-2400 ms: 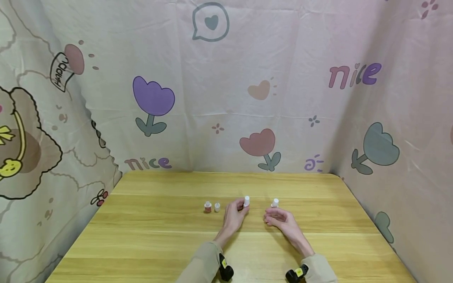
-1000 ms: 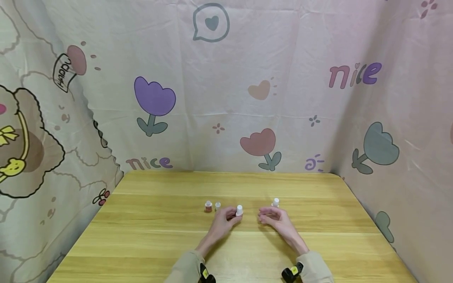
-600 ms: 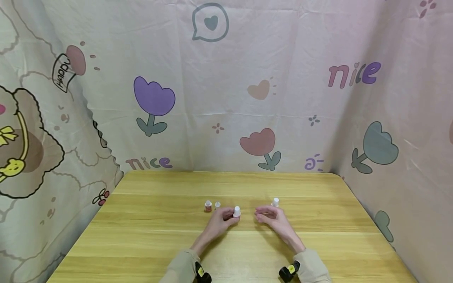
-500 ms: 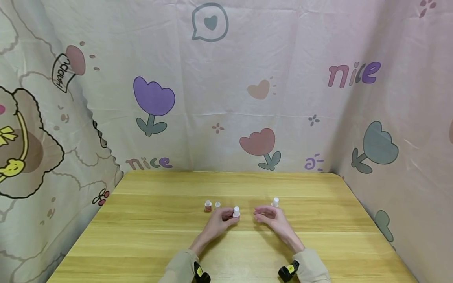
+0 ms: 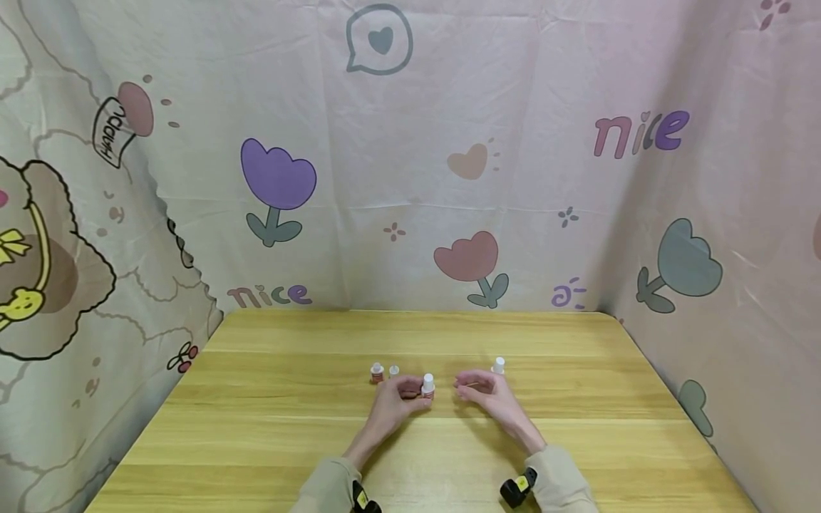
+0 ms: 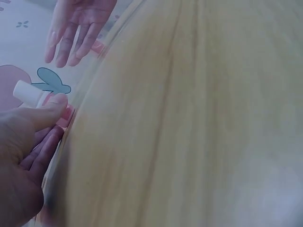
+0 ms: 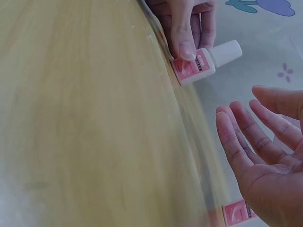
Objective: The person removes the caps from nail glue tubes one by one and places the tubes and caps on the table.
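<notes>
My left hand [image 5: 390,407] pinches a small white bottle [image 5: 427,388] between thumb and fingers, close over the table. In the right wrist view, the thumb presses the pink label of this bottle [image 7: 194,66], whose white cap points up. My right hand [image 5: 492,400] is held to the right of it, fingers loosely extended and nothing in them. Just behind that hand stands a similar bottle [image 5: 499,365], partly hidden. Left of my left hand stands a pink-labelled bottle [image 5: 377,373] with a short white top, beside a small white cap-like piece [image 5: 394,370], partly covered by the hand.
The wooden table [image 5: 288,427] runs back to a printed cloth backdrop [image 5: 385,178], with more cloth [image 5: 763,320] along the right side. Black wrist cameras [image 5: 518,487] sit at both sleeves.
My left hand has carried the bottle left and nearer to me, and its pink label now shows. My right hand has drifted left, away from the bottle behind it.
</notes>
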Demonstrator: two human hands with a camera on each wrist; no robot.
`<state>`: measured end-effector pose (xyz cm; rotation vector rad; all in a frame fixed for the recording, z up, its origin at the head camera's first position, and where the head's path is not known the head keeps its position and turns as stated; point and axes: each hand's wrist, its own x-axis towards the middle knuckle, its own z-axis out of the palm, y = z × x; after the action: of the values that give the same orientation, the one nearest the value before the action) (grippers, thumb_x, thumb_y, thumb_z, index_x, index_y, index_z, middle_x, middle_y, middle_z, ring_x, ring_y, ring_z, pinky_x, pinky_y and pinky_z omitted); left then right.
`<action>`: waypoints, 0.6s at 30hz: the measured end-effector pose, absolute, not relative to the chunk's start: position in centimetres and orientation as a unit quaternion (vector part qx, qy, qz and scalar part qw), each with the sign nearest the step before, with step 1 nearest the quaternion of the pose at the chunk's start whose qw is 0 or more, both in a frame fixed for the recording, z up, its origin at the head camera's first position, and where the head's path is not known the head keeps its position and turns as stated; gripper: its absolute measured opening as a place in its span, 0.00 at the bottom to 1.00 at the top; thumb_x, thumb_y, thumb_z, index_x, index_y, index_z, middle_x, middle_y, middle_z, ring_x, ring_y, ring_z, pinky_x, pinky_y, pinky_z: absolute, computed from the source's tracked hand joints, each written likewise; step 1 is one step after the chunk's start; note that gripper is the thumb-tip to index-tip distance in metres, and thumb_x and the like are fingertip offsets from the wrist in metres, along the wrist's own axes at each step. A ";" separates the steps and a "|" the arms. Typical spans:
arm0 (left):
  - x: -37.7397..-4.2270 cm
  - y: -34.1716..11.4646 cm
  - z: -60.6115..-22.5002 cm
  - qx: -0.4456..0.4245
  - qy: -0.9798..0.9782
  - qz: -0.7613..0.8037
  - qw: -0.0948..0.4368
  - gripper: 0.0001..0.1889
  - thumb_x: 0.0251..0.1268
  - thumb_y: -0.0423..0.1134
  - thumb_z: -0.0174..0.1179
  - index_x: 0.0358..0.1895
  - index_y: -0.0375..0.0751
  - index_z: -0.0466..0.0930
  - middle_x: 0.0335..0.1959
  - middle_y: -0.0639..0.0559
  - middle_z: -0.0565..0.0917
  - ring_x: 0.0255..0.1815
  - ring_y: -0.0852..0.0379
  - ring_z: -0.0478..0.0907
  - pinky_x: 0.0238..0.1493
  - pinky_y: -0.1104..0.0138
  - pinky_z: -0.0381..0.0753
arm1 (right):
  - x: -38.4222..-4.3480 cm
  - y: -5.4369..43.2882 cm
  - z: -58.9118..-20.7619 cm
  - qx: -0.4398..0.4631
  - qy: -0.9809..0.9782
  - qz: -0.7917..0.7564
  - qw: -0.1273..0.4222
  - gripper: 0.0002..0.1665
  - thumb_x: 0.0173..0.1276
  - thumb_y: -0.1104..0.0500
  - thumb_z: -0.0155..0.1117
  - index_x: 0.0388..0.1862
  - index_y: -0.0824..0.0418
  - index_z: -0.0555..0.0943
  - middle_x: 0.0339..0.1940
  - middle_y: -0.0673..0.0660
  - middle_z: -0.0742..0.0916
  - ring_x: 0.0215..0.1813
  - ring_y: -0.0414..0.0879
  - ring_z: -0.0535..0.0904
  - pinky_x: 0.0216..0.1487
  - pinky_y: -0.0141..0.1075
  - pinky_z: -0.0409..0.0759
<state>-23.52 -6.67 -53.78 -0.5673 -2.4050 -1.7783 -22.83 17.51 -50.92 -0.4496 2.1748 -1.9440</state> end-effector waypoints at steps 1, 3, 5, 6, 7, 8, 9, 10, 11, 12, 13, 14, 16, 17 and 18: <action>-23.5 -6.6 -53.7 -0.180 -0.790 -0.584 0.050 0.15 0.50 0.29 0.76 0.43 0.33 0.86 0.38 0.40 0.91 0.38 0.54 0.89 0.44 0.71 0.86 | -22.9 17.4 -50.9 -0.154 0.734 -0.655 0.095 0.29 0.70 0.63 0.65 0.63 0.81 0.71 0.59 0.81 0.79 0.52 0.52 0.87 0.54 0.33 0.85; -23.5 -6.5 -53.6 -0.173 -0.793 -0.582 0.054 0.14 0.48 0.30 0.77 0.41 0.35 0.87 0.37 0.41 0.91 0.37 0.57 0.88 0.43 0.72 0.85 | -22.9 17.2 -50.9 -0.157 0.734 -0.654 0.097 0.29 0.70 0.62 0.65 0.63 0.80 0.71 0.59 0.80 0.80 0.53 0.55 0.86 0.55 0.34 0.85; -23.6 -6.4 -53.5 -0.169 -0.793 -0.582 0.057 0.13 0.48 0.30 0.77 0.39 0.35 0.87 0.35 0.41 0.91 0.35 0.59 0.88 0.41 0.73 0.85 | -23.0 16.9 -50.8 -0.162 0.734 -0.652 0.098 0.29 0.70 0.61 0.65 0.63 0.79 0.71 0.59 0.79 0.80 0.53 0.56 0.86 0.55 0.35 0.85; -23.5 -6.4 -53.5 -0.165 -0.794 -0.583 0.057 0.13 0.48 0.30 0.77 0.39 0.36 0.88 0.35 0.42 0.91 0.34 0.60 0.88 0.40 0.74 0.85 | -23.0 16.9 -50.8 -0.173 0.736 -0.648 0.093 0.29 0.71 0.62 0.65 0.63 0.81 0.71 0.58 0.80 0.80 0.53 0.57 0.86 0.55 0.36 0.85; -23.6 -6.4 -53.5 -0.167 -0.794 -0.581 0.061 0.12 0.48 0.30 0.77 0.38 0.35 0.87 0.34 0.41 0.91 0.33 0.60 0.87 0.39 0.74 0.85 | -23.0 16.8 -50.7 -0.176 0.736 -0.648 0.091 0.29 0.71 0.62 0.64 0.62 0.81 0.71 0.58 0.80 0.80 0.53 0.56 0.86 0.55 0.37 0.85; -23.6 -6.3 -53.5 -0.170 -0.795 -0.579 0.065 0.11 0.49 0.30 0.77 0.37 0.35 0.87 0.34 0.41 0.91 0.32 0.61 0.87 0.38 0.74 0.85 | -23.0 16.7 -50.7 -0.181 0.735 -0.648 0.088 0.28 0.71 0.62 0.64 0.62 0.81 0.71 0.57 0.80 0.81 0.52 0.54 0.87 0.54 0.37 0.85; -23.6 -6.3 -53.5 -0.170 -0.795 -0.579 0.065 0.11 0.49 0.30 0.77 0.37 0.35 0.88 0.33 0.41 0.91 0.32 0.61 0.87 0.38 0.74 0.85 | -23.0 16.6 -50.6 -0.186 0.735 -0.647 0.081 0.28 0.72 0.62 0.64 0.61 0.82 0.72 0.56 0.80 0.81 0.51 0.51 0.87 0.54 0.36 0.85; -23.6 -6.3 -53.5 -0.171 -0.796 -0.578 0.066 0.10 0.49 0.30 0.76 0.36 0.35 0.88 0.33 0.41 0.91 0.32 0.62 0.87 0.37 0.74 0.84 | -23.1 16.4 -50.6 -0.185 0.737 -0.646 0.075 0.27 0.72 0.62 0.64 0.60 0.82 0.72 0.56 0.80 0.81 0.50 0.48 0.87 0.53 0.35 0.85; -23.6 -6.4 -53.5 -0.172 -0.795 -0.578 0.065 0.10 0.49 0.30 0.76 0.36 0.35 0.88 0.33 0.41 0.91 0.31 0.62 0.87 0.37 0.74 0.84 | -23.1 16.3 -50.5 -0.187 0.738 -0.645 0.067 0.27 0.71 0.62 0.64 0.60 0.82 0.73 0.55 0.80 0.82 0.49 0.45 0.87 0.53 0.34 0.85; -23.6 -6.4 -53.5 -0.174 -0.795 -0.577 0.064 0.10 0.50 0.30 0.76 0.36 0.36 0.88 0.33 0.42 0.91 0.31 0.62 0.87 0.37 0.74 0.84 | -23.1 16.2 -50.5 -0.187 0.741 -0.642 0.059 0.27 0.71 0.61 0.65 0.59 0.82 0.73 0.54 0.80 0.82 0.48 0.42 0.87 0.52 0.32 0.85; -23.7 -6.4 -53.5 -0.176 -0.794 -0.578 0.063 0.10 0.50 0.30 0.76 0.36 0.36 0.88 0.33 0.42 0.91 0.31 0.62 0.87 0.37 0.74 0.84 | -23.2 16.0 -50.4 -0.179 0.742 -0.644 0.055 0.27 0.70 0.61 0.66 0.59 0.81 0.74 0.54 0.79 0.83 0.47 0.38 0.86 0.52 0.30 0.84; -23.7 -6.4 -53.6 -0.178 -0.793 -0.579 0.062 0.09 0.50 0.30 0.76 0.36 0.35 0.88 0.33 0.41 0.91 0.31 0.62 0.87 0.37 0.74 0.84 | -23.2 15.9 -50.4 -0.180 0.745 -0.641 0.047 0.26 0.70 0.62 0.66 0.58 0.81 0.74 0.53 0.79 0.83 0.46 0.36 0.86 0.52 0.29 0.83; -23.8 -6.4 -53.6 -0.183 -0.792 -0.580 0.059 0.09 0.50 0.29 0.76 0.36 0.35 0.88 0.33 0.41 0.91 0.32 0.61 0.87 0.37 0.74 0.84 | -23.3 15.5 -50.3 -0.174 0.749 -0.639 0.035 0.25 0.68 0.63 0.67 0.57 0.80 0.76 0.52 0.78 0.84 0.45 0.34 0.85 0.51 0.27 0.82; -23.8 -6.4 -53.6 -0.185 -0.791 -0.581 0.058 0.09 0.51 0.29 0.75 0.36 0.35 0.88 0.33 0.41 0.91 0.32 0.61 0.87 0.36 0.74 0.84 | -23.4 15.4 -50.3 -0.177 0.749 -0.638 0.029 0.24 0.68 0.64 0.67 0.56 0.80 0.76 0.52 0.78 0.84 0.45 0.34 0.85 0.51 0.27 0.81; -23.8 -6.5 -53.7 -0.187 -0.791 -0.580 0.057 0.09 0.51 0.29 0.75 0.36 0.35 0.88 0.33 0.41 0.91 0.32 0.60 0.88 0.37 0.74 0.84 | -23.4 15.2 -50.3 -0.179 0.750 -0.636 0.023 0.23 0.68 0.65 0.68 0.55 0.80 0.77 0.51 0.79 0.84 0.44 0.34 0.85 0.51 0.27 0.81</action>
<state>-23.84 -6.46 -53.66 -0.5661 -2.3980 -1.7586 -23.45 15.24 -50.31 -0.5553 2.3225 -1.9685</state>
